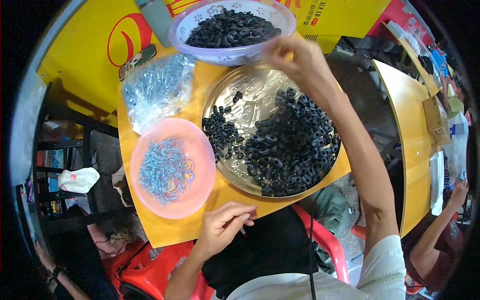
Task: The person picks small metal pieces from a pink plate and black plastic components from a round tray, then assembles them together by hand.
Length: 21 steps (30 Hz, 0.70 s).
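Note:
My right hand [300,62] is over the near right rim of a white bowl with a lilac edge [227,56], which is heaped with small black plastic parts [232,29]. Its fingertips are smeared by motion, so I cannot make out what they hold. Below it lies a round metal tray [240,77] with many black parts with holes [295,145], and a smaller pile [222,131] on its left side. My left hand [227,225] is near the table's front edge, over my lap, thumb and fingers pressed together. Whatever is in that pinch is hidden.
A pink bowl [200,197] with small bluish springs [162,170] and some coloured rings stands left of the tray. Behind it lies a clear bag of similar pieces [160,85]. Yellow panels [80,75] border the table's far side. Another table [405,140] and people are at the right.

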### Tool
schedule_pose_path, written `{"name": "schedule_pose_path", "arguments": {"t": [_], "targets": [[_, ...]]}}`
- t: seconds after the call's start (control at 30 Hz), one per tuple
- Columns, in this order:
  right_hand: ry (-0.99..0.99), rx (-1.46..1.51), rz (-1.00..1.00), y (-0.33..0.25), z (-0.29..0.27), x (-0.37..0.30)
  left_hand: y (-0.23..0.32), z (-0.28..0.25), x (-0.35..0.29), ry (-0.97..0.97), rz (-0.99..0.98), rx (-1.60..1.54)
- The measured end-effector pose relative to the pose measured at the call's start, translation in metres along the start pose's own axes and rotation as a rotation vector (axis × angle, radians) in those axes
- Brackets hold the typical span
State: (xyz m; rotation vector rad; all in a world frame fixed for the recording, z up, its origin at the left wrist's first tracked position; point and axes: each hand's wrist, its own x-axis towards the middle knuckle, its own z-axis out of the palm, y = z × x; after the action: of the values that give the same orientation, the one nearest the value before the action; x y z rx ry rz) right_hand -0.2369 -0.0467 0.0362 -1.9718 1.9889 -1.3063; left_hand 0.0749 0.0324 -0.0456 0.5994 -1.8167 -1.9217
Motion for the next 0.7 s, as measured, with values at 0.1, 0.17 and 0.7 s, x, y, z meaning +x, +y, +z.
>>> {"name": "schedule_pose_path", "arguments": {"t": [0.1, 0.17, 0.7], "targets": [[-0.397, 0.036, 0.020, 0.004, 0.004, -0.038, -0.002, -0.002, 0.001, -0.013, -0.006, -0.006], [-0.347, -0.161, -0.103, 0.000, 0.009, -0.056, -0.001, -0.003, -0.001, -0.025, -0.021, 0.000], [-0.380, -0.234, -0.106, -0.007, 0.028, -0.075, -0.004, 0.004, -0.002, 0.025, 0.008, -0.001]]}}
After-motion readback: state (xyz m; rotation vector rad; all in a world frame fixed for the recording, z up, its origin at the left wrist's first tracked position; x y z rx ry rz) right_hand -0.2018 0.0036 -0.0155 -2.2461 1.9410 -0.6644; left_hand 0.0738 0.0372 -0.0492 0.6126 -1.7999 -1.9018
